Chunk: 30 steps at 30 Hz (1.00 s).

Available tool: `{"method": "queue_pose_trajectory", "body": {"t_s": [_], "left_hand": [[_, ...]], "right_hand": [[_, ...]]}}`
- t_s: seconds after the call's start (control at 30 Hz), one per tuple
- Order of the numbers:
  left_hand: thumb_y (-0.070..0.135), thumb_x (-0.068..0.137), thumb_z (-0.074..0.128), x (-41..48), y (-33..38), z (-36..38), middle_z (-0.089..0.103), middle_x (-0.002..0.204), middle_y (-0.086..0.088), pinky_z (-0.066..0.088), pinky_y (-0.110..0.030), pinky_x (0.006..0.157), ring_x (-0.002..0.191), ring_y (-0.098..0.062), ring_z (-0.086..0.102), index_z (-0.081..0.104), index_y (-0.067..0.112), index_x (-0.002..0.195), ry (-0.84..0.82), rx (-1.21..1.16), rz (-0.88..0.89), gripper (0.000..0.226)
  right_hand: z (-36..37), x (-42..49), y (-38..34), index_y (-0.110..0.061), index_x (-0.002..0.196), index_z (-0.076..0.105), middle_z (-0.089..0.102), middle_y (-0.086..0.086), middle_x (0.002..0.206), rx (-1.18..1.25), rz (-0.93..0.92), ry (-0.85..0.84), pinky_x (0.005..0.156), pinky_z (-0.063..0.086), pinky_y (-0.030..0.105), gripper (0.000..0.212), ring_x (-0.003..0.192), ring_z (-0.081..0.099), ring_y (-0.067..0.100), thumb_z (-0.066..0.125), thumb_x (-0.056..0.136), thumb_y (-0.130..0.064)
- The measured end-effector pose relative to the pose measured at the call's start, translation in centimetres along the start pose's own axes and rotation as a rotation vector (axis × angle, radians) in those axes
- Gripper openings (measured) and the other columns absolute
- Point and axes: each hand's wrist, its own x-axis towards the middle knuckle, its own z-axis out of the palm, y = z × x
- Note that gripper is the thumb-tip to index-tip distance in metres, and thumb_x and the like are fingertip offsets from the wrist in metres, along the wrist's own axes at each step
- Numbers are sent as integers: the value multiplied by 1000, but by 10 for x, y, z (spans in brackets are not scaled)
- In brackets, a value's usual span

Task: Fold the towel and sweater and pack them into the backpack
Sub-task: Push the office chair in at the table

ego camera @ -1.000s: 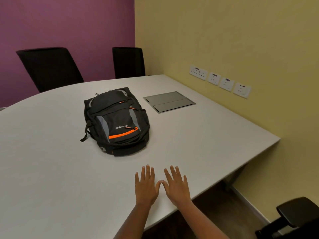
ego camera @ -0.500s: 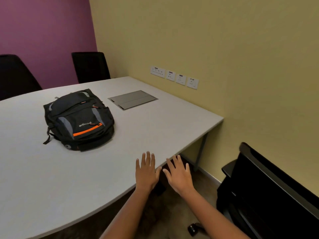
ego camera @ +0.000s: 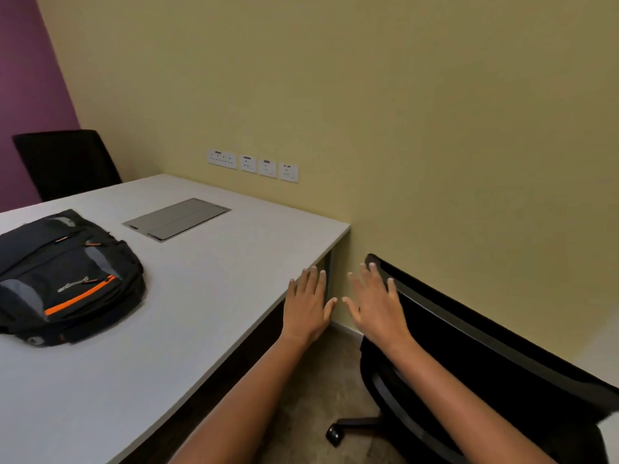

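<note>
1. Left hand (ego camera: 306, 308) and right hand (ego camera: 375, 306) moved rightward, off the surface (ego camera: 217, 296) edge.
2. Each grip is spread open, holding nothing.
3. Backpack (ego camera: 67, 279) lies on the surface; towel and sweater are unseen, so everything remains, I judge.

A black fabric backpack (ego camera: 67, 276) with an orange stripe is laid flat on a pale grey table (ego camera: 217, 279). The left hand (ego camera: 306, 304) is held at the table's edge, fingers straight; the right hand (ego camera: 375, 303) is spread before a black swivel chair (ego camera: 469, 356).
</note>
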Motion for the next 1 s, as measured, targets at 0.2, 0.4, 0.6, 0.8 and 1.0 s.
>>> {"method": "queue_pose_trajectory", "body": {"t_s": [0.2, 0.4, 0.6, 0.8, 1.0], "left_hand": [[52, 95, 7, 20, 47, -20, -8, 158, -8, -3, -39, 118, 146, -24, -9, -4, 15, 149, -36, -47, 171, 67], [43, 101, 19, 41, 90, -22, -1, 159, -7, 0, -39, 118, 146, -23, -4, 2, 14, 150, -59, -74, 327, 60], [43, 101, 18, 66, 128, -20, 2, 159, -7, 0, -41, 118, 146, -22, -3, 7, 14, 150, -158, -65, 413, 59], [43, 101, 15, 91, 147, 1, 11, 158, -7, -1, -45, 118, 146, -22, -3, 16, 14, 149, -323, -17, 371, 56], [53, 97, 18, 117, 153, 10, 26, 154, -7, 2, -45, 117, 146, -20, 6, 32, 21, 144, -394, 69, 407, 58]], "right_hand": [[-34, -17, 74, -12, 142, 34, 26, 12, 152, 1, 296, -35, 109, 23, 54, 54, 144, 17, 26, 36, 97, -42], [-43, -50, 119, -15, 144, 28, 22, 7, 154, 44, 554, -158, 110, 20, 54, 59, 145, 11, 21, 25, 98, -50], [-33, -81, 145, -20, 143, 33, 34, 5, 149, 151, 697, -329, 111, 17, 56, 67, 139, 27, 23, 16, 93, -62], [-25, -83, 151, -22, 142, 35, 45, 3, 142, 139, 662, -339, 110, 24, 51, 69, 130, 41, 22, 13, 92, -64], [-21, -83, 153, -22, 137, 42, 53, 1, 132, 118, 645, -272, 104, 30, 46, 63, 121, 49, 22, 17, 93, -61]]}}
